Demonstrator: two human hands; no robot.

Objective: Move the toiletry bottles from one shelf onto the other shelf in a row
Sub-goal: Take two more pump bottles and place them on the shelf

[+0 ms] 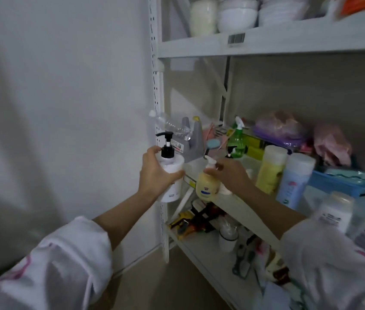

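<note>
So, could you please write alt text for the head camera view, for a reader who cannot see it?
A person's left hand holds a white pump bottle and the right hand a small yellow pump bottle, both at the front edge of a cluttered white shelf. More toiletry bottles stand to the right; white bowls sit on the shelf above.

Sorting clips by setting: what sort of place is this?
Likely a household storage corner. A white metal shelving rack against a plain wall holds stacked bowls above, with toiletry bottles and a green spray bottle crowded on the middle shelf.
</note>
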